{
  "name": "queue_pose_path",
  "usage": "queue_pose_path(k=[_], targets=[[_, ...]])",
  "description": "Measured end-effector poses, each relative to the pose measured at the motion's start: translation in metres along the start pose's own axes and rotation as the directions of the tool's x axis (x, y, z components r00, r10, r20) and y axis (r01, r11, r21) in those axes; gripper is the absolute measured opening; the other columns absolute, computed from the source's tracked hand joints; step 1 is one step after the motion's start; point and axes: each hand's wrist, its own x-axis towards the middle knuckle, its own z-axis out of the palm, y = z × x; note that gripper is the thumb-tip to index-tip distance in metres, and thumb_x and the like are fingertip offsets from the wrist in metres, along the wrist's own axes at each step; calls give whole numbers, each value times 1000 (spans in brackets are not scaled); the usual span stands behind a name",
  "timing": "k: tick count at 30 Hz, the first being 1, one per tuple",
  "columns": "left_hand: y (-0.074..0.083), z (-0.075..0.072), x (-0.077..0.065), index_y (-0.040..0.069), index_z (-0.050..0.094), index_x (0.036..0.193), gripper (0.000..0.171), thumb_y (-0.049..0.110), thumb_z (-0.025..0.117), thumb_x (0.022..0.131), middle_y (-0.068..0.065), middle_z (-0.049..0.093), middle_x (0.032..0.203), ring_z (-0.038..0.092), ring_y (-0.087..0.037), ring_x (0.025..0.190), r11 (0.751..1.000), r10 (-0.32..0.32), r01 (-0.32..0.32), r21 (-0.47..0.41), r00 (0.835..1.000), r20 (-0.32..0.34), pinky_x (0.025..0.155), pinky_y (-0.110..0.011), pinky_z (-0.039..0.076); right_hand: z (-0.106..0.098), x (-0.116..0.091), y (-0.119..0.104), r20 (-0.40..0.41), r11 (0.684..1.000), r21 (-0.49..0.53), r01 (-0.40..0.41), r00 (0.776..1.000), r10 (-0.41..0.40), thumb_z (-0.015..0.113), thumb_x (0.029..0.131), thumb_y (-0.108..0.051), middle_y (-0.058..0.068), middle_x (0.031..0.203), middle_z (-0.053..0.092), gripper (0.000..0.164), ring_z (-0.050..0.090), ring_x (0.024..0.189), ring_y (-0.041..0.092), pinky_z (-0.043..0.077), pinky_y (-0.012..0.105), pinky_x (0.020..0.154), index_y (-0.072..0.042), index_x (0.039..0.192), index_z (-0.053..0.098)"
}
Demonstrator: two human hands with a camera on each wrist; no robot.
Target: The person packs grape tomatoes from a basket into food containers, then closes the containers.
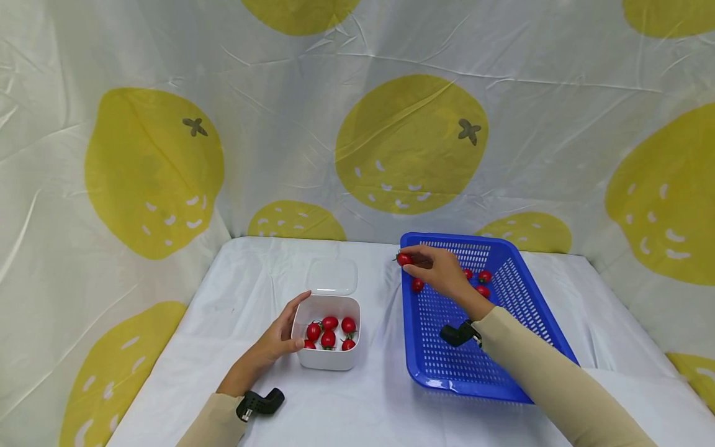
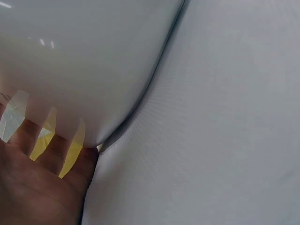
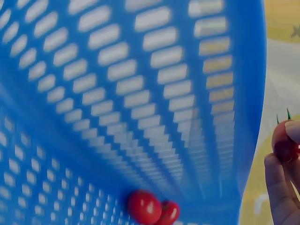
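Right now, your right hand (image 1: 444, 270) pinches one red cherry tomato (image 1: 404, 259) between thumb and fingers, its green stem showing, above the ten o'clock edge of the blue basket (image 1: 409, 335). Just beside it, toward five o'clock, a loose tomato (image 1: 418, 285) lies inside that basket, and three more tomatoes (image 1: 483, 292) sit toward twelve o'clock of the basket's middle, partly behind your hand.

Your left hand (image 1: 279, 333) grips the white container (image 1: 329, 361) from its nine o'clock side, fingers along the outer wall and thumb at the near corner. Six tomatoes (image 1: 330, 323) rest in that container, one of them partly covered by your thumb. From the container, the tomato you hold is near two o'clock and the basket stands well apart at three. A clear lid (image 1: 332, 278) lies at the container's twelve o'clock edge; you can't tell whether it is attached.

Both stand on a white cloth (image 1: 374, 410), with a lemon-print curtain (image 1: 413, 143) beyond at twelve o'clock. You wear a black strap (image 1: 259, 403) on your left wrist.
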Motion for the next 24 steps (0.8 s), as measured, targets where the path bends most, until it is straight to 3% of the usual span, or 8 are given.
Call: queue_pose_path(k=[9, 17, 24], targets=[[-1, 0, 0, 16, 12, 155, 89, 22, 67, 85, -20, 19, 155, 21, -39, 139, 1000, -2, 2, -5, 1000, -4, 107, -33, 34, 23, -5, -21, 94, 996, 80, 32, 995, -39, 71, 88, -14, 11, 114, 67, 34, 66, 100, 25, 54, 34, 83, -9, 122, 67], [1, 1, 0, 17, 12, 155, 88, 20, 66, 85, -21, 17, 155, 20, -41, 139, 1000, -4, 4, -9, 1000, 1, 108, -32, 33, 40, -8, -30, 191, 982, 186, -15, 981, -21, 72, 88, -19, 6, 112, 69, 36, 66, 101, 23, 55, 33, 82, -11, 122, 67], [2, 1, 0, 19, 13, 155, 88, 20, 66, 85, -16, 18, 157, 21, -37, 140, 1000, -25, 25, 13, 1000, -6, 109, -44, 31, 52, -13, -36, 285, 975, 216, -56, 958, -8, 72, 88, -22, 5, 113, 68, 39, 65, 103, 22, 55, 34, 83, -12, 125, 65]])
